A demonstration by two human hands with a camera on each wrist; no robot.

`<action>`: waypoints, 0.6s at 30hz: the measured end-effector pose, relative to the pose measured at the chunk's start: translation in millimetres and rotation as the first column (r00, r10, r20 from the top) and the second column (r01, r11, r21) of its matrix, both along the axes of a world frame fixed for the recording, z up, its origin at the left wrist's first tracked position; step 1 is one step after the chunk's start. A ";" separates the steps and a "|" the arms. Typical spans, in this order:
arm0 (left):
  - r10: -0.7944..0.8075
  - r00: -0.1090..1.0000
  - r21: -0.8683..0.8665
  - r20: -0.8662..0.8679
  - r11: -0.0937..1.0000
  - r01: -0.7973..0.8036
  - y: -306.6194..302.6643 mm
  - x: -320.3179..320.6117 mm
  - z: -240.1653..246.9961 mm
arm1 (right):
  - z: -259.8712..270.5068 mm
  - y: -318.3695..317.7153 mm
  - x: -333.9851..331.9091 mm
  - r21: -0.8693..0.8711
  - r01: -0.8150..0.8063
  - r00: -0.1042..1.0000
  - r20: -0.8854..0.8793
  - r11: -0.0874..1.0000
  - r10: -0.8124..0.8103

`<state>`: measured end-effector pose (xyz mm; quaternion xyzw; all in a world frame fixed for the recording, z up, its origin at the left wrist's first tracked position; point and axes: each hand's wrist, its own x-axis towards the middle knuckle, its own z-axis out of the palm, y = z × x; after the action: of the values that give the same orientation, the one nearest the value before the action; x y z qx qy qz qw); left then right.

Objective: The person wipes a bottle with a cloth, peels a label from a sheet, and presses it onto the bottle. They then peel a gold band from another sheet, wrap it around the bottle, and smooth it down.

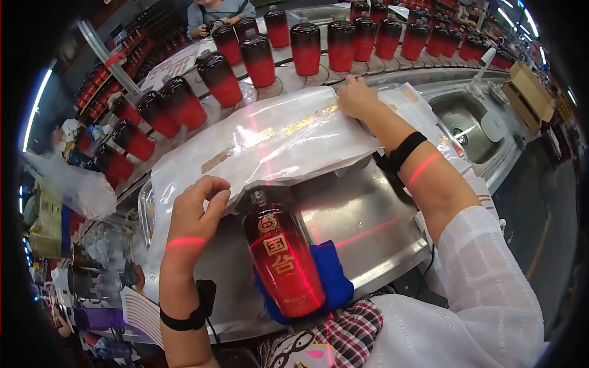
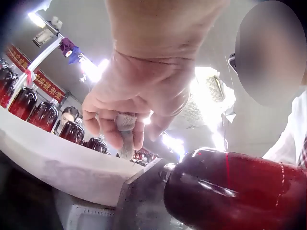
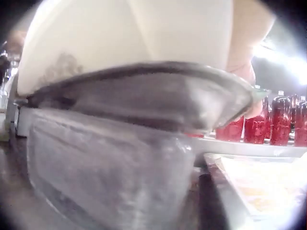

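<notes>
A black-to-red glass bottle (image 1: 283, 257) with gold characters lies on a folded blue cloth (image 1: 334, 270), its neck pointing away from me. Beyond it, a white sheet (image 1: 270, 162) carries strips of gold stickers (image 1: 310, 121). My right hand (image 1: 357, 98) is at the sheet's far right, fingertips pinched at the end of one gold strip; its pinch is hidden in the right wrist view. Left of the bottle's neck, my left hand (image 1: 199, 205) hovers with loosely bent fingers and nothing in them. A pale wrap (image 2: 126, 136) covers one of its fingers.
The bottle lies over a metal work surface (image 1: 356, 227). Many black-and-red bottles (image 1: 305, 49) stand along a curved conveyor behind the sheet. At right are a steel sink (image 1: 466, 122) and a cardboard box (image 1: 529, 95). Another person (image 1: 219, 13) is across the conveyor.
</notes>
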<state>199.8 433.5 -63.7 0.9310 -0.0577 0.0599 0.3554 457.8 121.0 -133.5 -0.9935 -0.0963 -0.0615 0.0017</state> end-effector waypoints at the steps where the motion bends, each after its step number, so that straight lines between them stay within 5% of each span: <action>1: 0.014 1.000 -0.002 -0.001 1.000 -0.014 -2.0 -4.6 1.2 | 2.6 1.6 -2.7 0.052 0.008 1.000 -0.001 0.999 -0.008; 4: 0.064 0.995 -0.085 0.070 0.995 -0.058 -4.6 -17.9 2.4 | 46.5 5.6 -11.9 0.212 -0.271 0.944 -0.130 0.939 0.302; 7: 0.072 0.978 -0.139 0.194 0.989 -0.045 -16.7 -22.9 5.9 | 92.8 15.5 -80.9 0.367 -0.538 0.836 0.115 0.759 0.537; 12: -0.056 0.849 -0.249 0.525 0.944 0.216 -48.5 -22.0 26.5 | 151.8 42.4 -183.2 0.339 -0.863 0.489 0.377 0.374 0.787; 15: -0.326 0.925 -0.706 0.193 0.609 0.362 -50.3 -42.8 36.3 | 171.5 42.9 -225.9 0.368 -0.905 0.367 0.426 0.213 0.827; 16: -0.451 0.892 -0.704 -0.035 0.644 0.299 -35.6 -50.6 43.1 | 172.4 37.4 -238.0 0.403 -0.894 0.374 0.424 0.198 0.825; 18: -0.528 0.846 -0.715 -0.074 0.619 0.324 -29.8 -68.1 28.9 | 160.6 25.4 -258.6 0.499 -0.849 0.417 0.425 0.176 0.804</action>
<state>131.8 403.7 -34.8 0.6925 -0.2027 -0.1410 0.6779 199.2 146.4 27.1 -0.7066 -0.5881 -0.1120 0.3773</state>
